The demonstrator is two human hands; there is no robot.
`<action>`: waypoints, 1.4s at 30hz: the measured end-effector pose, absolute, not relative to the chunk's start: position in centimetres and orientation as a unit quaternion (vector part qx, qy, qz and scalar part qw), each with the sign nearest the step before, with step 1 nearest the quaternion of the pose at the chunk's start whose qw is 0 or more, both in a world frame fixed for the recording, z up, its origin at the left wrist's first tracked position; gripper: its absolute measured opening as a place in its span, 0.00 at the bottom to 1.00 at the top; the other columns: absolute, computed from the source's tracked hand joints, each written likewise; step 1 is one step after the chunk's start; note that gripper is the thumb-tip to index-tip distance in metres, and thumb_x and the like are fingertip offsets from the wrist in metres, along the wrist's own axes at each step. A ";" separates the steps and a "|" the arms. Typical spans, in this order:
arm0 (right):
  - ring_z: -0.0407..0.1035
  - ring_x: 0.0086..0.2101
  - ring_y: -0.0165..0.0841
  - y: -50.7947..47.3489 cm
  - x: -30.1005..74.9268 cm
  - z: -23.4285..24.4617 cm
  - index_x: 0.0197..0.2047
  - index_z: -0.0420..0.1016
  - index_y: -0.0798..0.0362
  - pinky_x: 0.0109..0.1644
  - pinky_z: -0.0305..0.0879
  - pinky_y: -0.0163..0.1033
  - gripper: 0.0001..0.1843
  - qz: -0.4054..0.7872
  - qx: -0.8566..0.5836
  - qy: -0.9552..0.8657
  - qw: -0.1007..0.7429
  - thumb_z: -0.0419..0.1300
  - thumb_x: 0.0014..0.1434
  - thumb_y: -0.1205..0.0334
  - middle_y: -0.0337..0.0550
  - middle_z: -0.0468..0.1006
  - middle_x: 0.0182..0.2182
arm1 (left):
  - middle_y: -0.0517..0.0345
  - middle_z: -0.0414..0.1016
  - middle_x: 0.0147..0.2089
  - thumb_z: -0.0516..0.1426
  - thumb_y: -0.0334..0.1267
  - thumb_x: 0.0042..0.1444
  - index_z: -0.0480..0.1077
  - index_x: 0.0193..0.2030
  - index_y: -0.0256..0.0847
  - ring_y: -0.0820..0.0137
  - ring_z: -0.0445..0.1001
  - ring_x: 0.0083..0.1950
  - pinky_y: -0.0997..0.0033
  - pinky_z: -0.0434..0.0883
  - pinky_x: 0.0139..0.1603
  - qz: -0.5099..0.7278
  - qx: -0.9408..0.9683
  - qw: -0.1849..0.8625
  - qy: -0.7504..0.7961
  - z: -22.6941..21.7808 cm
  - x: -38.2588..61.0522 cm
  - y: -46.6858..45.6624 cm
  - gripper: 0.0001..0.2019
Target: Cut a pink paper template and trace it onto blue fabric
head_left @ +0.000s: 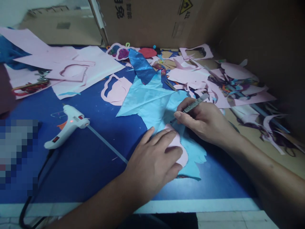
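My left hand (154,160) lies flat with fingers stretched out, pressing a pink paper template (182,156) onto a light blue sheet of fabric or paper (147,101) spread on the blue table (95,159). My right hand (202,122) is closed around a grey pen (195,103), its tip touching the blue sheet just at the upper edge of the pink template. The blue sheet's lower edge beside my left hand is cut in a wavy outline.
A white glue gun (68,125) with a glue stick lies left, its cord running off the front edge. Pink paper sheets (71,68) with cut-outs cover the back left. Pink and coloured scraps (214,82), scissors (170,85) and cardboard boxes (154,19) crowd the back and right.
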State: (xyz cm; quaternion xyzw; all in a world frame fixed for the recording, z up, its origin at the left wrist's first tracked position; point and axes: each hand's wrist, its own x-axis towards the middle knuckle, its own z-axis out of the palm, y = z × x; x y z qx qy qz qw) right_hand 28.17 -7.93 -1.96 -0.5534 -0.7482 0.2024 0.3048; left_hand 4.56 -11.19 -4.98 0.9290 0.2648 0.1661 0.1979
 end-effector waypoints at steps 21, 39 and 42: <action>0.69 0.26 0.33 -8.0 27.9 -1.9 0.27 0.70 0.48 0.33 0.62 0.43 0.23 0.206 -0.542 -0.754 0.309 0.62 0.75 0.51 0.40 0.83 0.35 | 0.50 0.73 0.76 0.60 0.42 0.75 0.81 0.57 0.48 0.56 0.67 0.80 0.43 0.58 0.84 0.164 0.928 0.202 0.267 -4.9 4.6 -11.1 0.11; 0.67 0.24 0.29 -8.1 27.8 -2.1 0.27 0.67 0.49 0.30 0.60 0.40 0.22 0.181 -0.522 -0.768 0.324 0.62 0.75 0.58 0.39 0.82 0.35 | 0.48 0.73 0.76 0.59 0.42 0.75 0.80 0.56 0.46 0.55 0.63 0.83 0.43 0.57 0.85 0.158 0.933 0.204 0.251 -5.1 4.6 -10.7 0.10; 0.69 0.25 0.29 -8.1 27.8 -2.2 0.29 0.70 0.49 0.31 0.60 0.39 0.20 0.184 -0.517 -0.769 0.328 0.62 0.75 0.59 0.39 0.82 0.35 | 0.49 0.74 0.75 0.60 0.42 0.75 0.80 0.55 0.47 0.54 0.63 0.83 0.41 0.57 0.84 0.152 0.933 0.206 0.254 -5.0 4.6 -10.7 0.09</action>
